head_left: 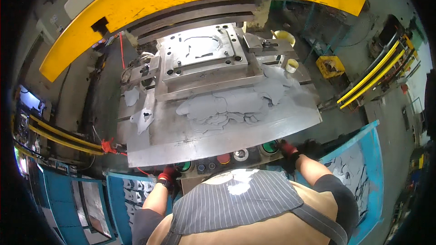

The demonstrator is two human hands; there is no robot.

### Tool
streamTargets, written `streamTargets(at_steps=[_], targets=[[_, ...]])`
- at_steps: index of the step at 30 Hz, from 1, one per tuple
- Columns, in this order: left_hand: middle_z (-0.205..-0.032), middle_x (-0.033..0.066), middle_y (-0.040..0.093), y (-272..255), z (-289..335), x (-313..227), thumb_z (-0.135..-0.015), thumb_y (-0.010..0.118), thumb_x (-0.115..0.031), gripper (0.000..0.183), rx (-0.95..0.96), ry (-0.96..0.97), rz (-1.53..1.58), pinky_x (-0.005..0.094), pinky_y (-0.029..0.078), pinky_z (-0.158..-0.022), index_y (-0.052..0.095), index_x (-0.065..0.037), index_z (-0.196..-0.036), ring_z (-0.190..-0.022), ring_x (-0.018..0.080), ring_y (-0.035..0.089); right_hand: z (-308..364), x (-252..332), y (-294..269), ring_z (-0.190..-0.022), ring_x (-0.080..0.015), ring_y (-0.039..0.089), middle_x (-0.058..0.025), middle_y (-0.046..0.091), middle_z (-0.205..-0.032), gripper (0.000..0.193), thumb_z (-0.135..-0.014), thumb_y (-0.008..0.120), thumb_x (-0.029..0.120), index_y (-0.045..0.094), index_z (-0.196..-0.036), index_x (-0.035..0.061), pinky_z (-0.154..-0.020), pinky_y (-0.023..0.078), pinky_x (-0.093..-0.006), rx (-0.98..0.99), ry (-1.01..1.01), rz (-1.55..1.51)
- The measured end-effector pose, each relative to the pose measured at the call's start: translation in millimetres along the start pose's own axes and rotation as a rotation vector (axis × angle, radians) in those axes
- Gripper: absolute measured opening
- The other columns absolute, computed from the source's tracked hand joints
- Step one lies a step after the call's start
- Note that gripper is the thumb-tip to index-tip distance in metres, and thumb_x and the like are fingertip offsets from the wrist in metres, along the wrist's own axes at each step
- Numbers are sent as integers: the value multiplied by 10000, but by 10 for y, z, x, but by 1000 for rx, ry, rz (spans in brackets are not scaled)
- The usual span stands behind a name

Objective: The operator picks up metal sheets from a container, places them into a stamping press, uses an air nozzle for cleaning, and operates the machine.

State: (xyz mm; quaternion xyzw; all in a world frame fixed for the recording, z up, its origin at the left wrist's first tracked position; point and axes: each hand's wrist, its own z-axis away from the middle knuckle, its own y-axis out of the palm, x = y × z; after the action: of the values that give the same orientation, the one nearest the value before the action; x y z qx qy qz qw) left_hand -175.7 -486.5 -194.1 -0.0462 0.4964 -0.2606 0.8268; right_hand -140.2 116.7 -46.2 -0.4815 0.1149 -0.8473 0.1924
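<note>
Head view shows the left hand (169, 173) and the right hand (287, 149) beside green buttons (270, 146), clenched or released I cannot tell, and gray metal pieces (217, 105) lying on the table (159, 147), probably thin, stiff, rather slippery, best taken by outer edges.

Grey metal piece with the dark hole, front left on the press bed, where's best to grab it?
Likely by its tapering near end, coming from the front with the left hand, the nearer one. The grey metal piece lies flat on the press bed, apart from the larger pile, so that end looks unobstructed; its thin, sheet-like shape suggests pinching the edge.
</note>
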Motion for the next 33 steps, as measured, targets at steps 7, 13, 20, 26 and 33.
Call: streamTargets(at_steps=[7,13,20,26,33], targets=[[-1221,83,441,-52,-178,232,-670,639,-167,562,-3,204,-362,366,349,-867,463,-125,-1202,-1089,261,402,-273,-500,118,-1032,-224,497,-144,550,-1091,382,-774,561,191,524,-1104,2,-867,398,-340,-80,21,-32],[-1107,69,520,-16,-154,139,-769,599,-257,450,-39,205,-244,371,406,-680,470,-139,-1184,-840,238,487,-531,-921,209,-953,-215,520,-112,571,-1022,341,-771,574,196,539,-1057,13,-829,406,-334,-192,30,-431],[-1142,79,498,-4,-62,-311,-694,677,-152,463,-65,-287,232,339,479,-731,513,-57,-1117,-994,192,493,-353,-561,183,-881,-184,518,-82,579,-953,314,-772,586,217,546,-1022,30,-768,416,-314,-173,30,-467],[-850,49,579,89,238,-351,-768,627,-209,315,-155,-74,35,341,458,-577,541,-98,-1051,-693,184,543,-90,-460,4,-814,-172,528,-77,586,-913,379,-759,612,330,571,-998,39,-701,424,-316,-76,-130,238],[-589,-71,491,97,1261,-393,-869,456,-323,236,-285,-37,819,197,395,-491,586,-130,-906,-505,66,451,70,200,-709,-672,-118,526,-29,612,-735,295,-742,631,340,637,-809,52,-646,430,-292,-164,-16,225]])
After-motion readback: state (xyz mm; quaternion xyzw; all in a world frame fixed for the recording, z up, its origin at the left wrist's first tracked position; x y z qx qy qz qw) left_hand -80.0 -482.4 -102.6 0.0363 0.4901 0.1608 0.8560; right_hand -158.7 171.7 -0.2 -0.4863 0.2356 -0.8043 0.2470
